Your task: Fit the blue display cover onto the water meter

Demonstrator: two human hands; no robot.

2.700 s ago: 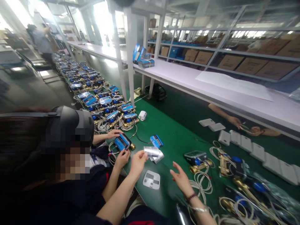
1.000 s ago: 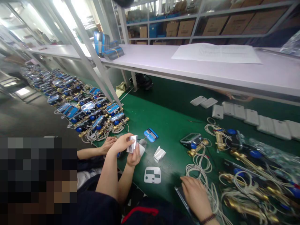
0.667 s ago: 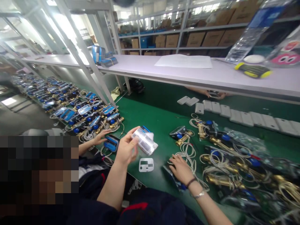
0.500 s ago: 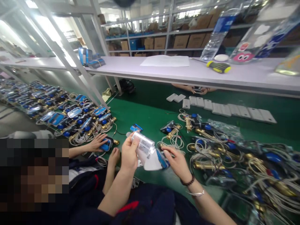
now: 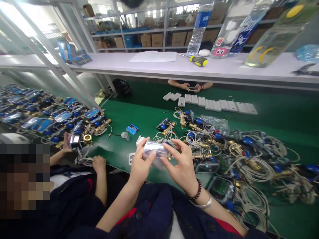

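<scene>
Both my hands meet over the near edge of the green table. My left hand (image 5: 139,166) and my right hand (image 5: 181,163) are closed from either side on a shiny strip of labels (image 5: 155,149) held up in front of me. A white piece shows just under the strip, partly hidden by my fingers. A white faceplate (image 5: 130,158) lies on the table behind my left hand. Just beyond my right hand lies a heap of brass-fitted meters with blue caps and coiled white cables (image 5: 224,149).
A seated person at my left holds a meter (image 5: 74,139) in raised hands. Rows of blue-screened meters (image 5: 50,114) fill the table's left. White covers (image 5: 211,104) line the far side, where another person's hands (image 5: 190,87) show under a white shelf (image 5: 174,68) carrying bottles and a screwdriver.
My view swung to the right. My right hand left the table and joined my left hand on the label strip. The person at my left lifted a meter off the table.
</scene>
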